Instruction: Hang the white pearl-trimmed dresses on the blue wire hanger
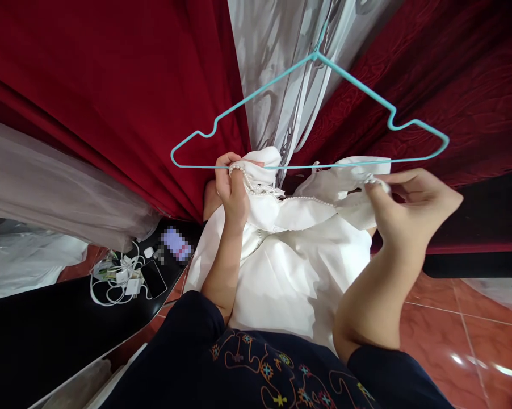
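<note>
A white dress (pixel 298 272) with a beaded edge lies over the lap, its upper part raised between both hands. My left hand (pixel 234 190) is closed on the dress's beaded edge at the left. At the right, my right hand (pixel 403 199) pinches another part of that edge between thumb and fingers. A light blue hanger (pixel 349 75) hangs upright just beyond the hands, its bottom bar passing over the top of the fabric. The fingertips of my right hand are partly hidden by the fabric.
Red curtains (pixel 154 85) and a sheer white curtain (pixel 264 74) stand ahead. On the left, a black table (pixel 47 324) holds white cables (pixel 106 289), a phone (pixel 154 279) and a small white case (pixel 149 252). Red floor tiles (pixel 443 318) show at the right.
</note>
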`<state>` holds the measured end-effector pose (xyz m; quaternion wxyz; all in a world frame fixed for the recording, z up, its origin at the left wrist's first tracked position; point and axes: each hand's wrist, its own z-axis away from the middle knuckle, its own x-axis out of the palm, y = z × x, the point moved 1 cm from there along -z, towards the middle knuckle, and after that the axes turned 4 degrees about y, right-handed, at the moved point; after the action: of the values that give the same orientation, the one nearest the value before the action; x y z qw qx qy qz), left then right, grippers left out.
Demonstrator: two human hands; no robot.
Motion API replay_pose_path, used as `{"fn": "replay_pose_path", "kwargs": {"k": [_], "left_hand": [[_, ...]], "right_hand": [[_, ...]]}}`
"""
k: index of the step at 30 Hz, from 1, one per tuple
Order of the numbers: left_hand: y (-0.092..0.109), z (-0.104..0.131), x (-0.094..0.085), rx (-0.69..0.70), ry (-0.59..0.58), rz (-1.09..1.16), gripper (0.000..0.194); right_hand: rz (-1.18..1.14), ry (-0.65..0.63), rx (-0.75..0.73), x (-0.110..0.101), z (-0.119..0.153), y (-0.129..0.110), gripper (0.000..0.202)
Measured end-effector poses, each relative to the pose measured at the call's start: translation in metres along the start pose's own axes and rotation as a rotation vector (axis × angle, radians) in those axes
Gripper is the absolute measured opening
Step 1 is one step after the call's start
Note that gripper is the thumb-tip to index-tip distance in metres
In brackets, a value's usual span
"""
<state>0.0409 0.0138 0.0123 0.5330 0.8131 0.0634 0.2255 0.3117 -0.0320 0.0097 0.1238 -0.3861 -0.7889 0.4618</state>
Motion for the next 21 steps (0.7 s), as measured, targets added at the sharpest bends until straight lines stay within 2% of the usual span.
{"fn": "replay_pose_path", "kwargs": {"k": [3, 5, 7, 10, 14, 21], "left_hand": [[-0.001, 0.005, 0.003, 0.003, -0.001, -0.001, 0.028], [-0.002, 0.007, 0.004, -0.002, -0.001, -0.001, 0.028], [-0.001, 0.007, 0.004, -0.011, 0.000, -0.003, 0.029], [0.001, 0.005, 0.003, -0.018, -0.001, 0.015, 0.026], [0.003, 0.003, -0.001, -0.042, -0.003, 0.021, 0.021], [0.000, 0.004, -0.011, -0.089, -0.092, 0.031, 0.024]], "right_hand": [[-0.007, -0.138, -0.153, -0.005, 0.009, -0.021, 0.008], [-0.092, -0.174, -0.319, 0.002, 0.015, -0.039, 0.008], [-0.130, -0.194, -0.425, 0.017, 0.019, -0.054, 0.013], [-0.141, -0.251, -0.391, 0.045, 0.024, -0.063, 0.025], [-0.174, -0.316, -0.245, 0.072, 0.037, -0.055, 0.026], [-0.240, -0.228, -0.259, 0.079, 0.042, -0.047, 0.019]]}}
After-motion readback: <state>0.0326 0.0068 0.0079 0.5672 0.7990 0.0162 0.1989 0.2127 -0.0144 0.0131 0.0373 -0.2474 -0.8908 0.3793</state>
